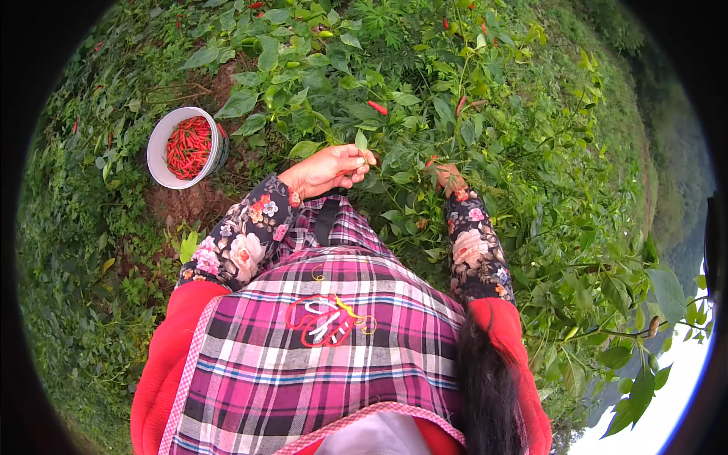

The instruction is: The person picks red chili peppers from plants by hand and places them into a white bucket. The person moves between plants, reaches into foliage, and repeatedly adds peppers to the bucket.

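My left hand is at the centre of the head view, its thumb and fingers pinched on a small green leaf of a chili plant. To the right, my right hand reaches into the foliage beside a red chili; leaves cover its fingers, so its grip is hidden. Above and between the hands a red chili pepper hangs on the plant. A darker red chili hangs above my right hand. At the left, a white plastic bucket holds many picked red chilies.
Dense chili plants surround me, with green chilies at the top. Bare reddish soil shows below the bucket. A leafy branch sticks out at the lower right. A plaid apron covers my front.
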A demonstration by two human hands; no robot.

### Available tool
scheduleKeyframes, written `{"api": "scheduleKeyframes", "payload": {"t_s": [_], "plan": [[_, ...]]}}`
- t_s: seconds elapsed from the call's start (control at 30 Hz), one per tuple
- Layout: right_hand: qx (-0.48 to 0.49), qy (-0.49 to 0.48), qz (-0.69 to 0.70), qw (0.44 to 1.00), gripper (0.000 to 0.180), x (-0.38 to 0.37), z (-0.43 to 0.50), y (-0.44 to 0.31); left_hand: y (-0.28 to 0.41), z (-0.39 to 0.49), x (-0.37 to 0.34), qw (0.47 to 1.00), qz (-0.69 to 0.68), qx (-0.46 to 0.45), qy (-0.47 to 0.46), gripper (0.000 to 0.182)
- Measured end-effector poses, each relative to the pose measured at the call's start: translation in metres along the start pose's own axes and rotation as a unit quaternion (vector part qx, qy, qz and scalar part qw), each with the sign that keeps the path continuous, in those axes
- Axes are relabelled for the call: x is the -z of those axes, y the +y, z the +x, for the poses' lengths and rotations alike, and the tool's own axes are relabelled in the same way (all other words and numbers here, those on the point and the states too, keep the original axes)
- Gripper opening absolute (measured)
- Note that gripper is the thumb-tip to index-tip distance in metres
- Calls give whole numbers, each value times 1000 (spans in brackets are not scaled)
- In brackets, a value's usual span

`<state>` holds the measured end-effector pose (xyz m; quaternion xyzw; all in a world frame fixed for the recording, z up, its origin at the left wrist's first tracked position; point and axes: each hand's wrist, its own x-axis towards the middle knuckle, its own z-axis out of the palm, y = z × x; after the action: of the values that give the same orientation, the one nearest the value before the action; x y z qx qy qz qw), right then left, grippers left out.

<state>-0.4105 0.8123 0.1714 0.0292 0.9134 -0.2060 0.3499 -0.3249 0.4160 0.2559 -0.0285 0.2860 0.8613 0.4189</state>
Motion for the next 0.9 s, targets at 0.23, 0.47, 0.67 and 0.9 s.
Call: {"api": "scheduleKeyframes", "payload": {"t_s": [0.23,0.47,0.67,0.9], "plan": [[-36,-90,110,989,37,-2,-32,22,-5,-1,-7,999,17,29,0,19],[-96,-145,338,925,21,32,-97,-99,-2,-1,-8,997,65,33,-9,21],[56,-319,285,902,24,23,-143,-166,5,-5,-22,990,123,40,59,24],[167,-266,160,936,25,18,-143,-221,-3,-10,-28,985,126,-25,115,27]]}}
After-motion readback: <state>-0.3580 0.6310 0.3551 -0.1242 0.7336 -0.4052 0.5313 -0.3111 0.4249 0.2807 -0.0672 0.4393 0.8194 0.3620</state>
